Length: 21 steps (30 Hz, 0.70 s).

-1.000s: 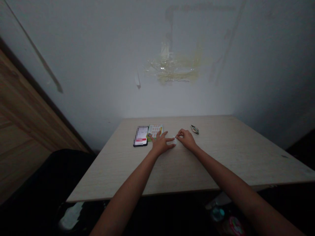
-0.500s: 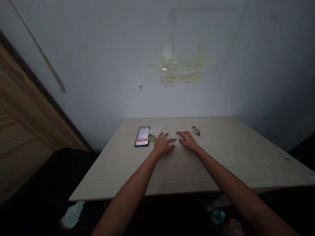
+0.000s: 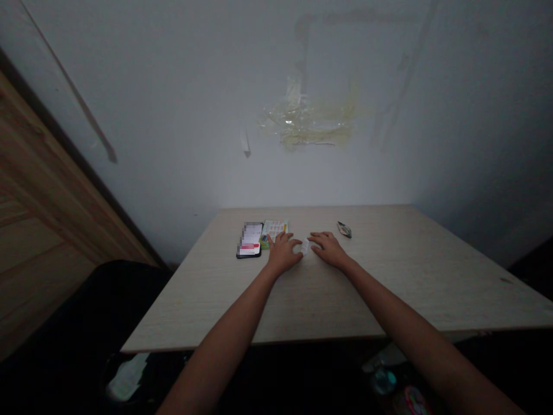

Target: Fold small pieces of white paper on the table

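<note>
Between my hands a small whitish, translucent piece [image 3: 305, 247] lies flat on the table; its kind is too small to make out. My left hand [image 3: 284, 252] rests to its left with fingers apart and curved, thumb and forefinger near the piece's left side. A printed card or booklet with rows of small pictures [image 3: 275, 226] lies just beyond that hand, its lower part covered by the fingers. From the other side, my right hand [image 3: 329, 248] reaches in with fingers apart, its fingertips at or near the piece's right edge. I see nothing gripped in either hand.
A phone with a lit screen [image 3: 250, 242] lies left of the card. Toward the back right is a small crumpled packet [image 3: 344, 230]. The pale wooden table [image 3: 389, 271] meets a wall with peeling tape [image 3: 311, 124]. Below its front edge are a bottle [image 3: 383, 380] and other items.
The left fingers have drawn back slightly to the left and curled more. The whitish piece now shows more clearly and sits a little further left. My right hand has barely shifted.
</note>
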Motion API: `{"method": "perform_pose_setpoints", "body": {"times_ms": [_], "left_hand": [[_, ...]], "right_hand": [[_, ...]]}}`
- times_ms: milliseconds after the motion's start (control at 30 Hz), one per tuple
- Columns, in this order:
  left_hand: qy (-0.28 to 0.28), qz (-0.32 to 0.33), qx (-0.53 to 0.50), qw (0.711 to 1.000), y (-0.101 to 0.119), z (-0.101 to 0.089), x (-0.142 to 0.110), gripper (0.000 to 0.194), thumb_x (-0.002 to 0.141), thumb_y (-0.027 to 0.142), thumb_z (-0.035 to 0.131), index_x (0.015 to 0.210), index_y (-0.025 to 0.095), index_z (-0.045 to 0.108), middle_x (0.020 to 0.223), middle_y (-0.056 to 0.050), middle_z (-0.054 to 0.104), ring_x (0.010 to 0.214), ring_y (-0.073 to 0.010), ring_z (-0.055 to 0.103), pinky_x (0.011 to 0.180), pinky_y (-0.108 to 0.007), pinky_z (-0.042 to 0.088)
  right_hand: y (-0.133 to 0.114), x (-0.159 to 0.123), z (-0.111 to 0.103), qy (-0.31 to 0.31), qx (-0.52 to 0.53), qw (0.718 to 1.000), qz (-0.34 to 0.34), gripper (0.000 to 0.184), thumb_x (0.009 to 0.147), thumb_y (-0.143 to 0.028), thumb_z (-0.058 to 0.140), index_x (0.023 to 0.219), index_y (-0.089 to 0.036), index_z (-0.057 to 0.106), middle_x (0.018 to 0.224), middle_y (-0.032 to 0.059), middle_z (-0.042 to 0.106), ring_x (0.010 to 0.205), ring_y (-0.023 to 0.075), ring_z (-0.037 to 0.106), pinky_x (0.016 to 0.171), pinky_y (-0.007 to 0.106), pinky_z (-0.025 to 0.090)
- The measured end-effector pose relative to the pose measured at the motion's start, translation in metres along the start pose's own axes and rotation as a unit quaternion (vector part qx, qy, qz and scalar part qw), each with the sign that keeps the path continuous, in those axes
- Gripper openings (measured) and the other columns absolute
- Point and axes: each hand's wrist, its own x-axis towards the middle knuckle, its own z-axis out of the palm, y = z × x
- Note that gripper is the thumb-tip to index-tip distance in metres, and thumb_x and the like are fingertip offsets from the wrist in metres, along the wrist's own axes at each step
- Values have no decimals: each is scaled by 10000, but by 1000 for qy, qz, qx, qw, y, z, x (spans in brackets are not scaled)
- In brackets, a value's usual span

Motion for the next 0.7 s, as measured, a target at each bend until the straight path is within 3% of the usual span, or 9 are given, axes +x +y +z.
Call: {"method": "perform_pose_setpoints", "body": {"times_ms": [267, 467, 700], "left_hand": [[5, 2, -31, 999, 1, 1, 1, 378, 833, 418, 644, 1210, 412, 674, 1452, -17, 507, 1403, -326, 333, 1141, -725, -12], [24, 20, -63, 998, -1, 7, 1, 384, 860, 383, 650, 1240, 433, 652, 1432, -31, 531, 1370, -322, 388, 1134, -731, 4], [61, 13, -118, 991, 7, 9, 0, 303, 807, 473, 717, 1096, 385, 737, 1348, -27, 610, 1306, -320, 467, 1134, -719, -4]], "right_hand": [[1, 2, -4, 47, 83, 995, 5, 315, 772, -282, 703, 1081, -239, 742, 1185, 80, 704, 1171, 280, 562, 1069, 456, 381], [3, 2, -4, 91, 135, 985, 55, 280, 735, -304, 727, 995, -202, 756, 1050, 93, 739, 1069, 282, 618, 1001, 436, 430], [-7, 1, -4, 76, 233, 967, 66, 253, 768, -358, 690, 940, -181, 745, 951, 89, 753, 928, 237, 679, 930, 394, 481]]}}
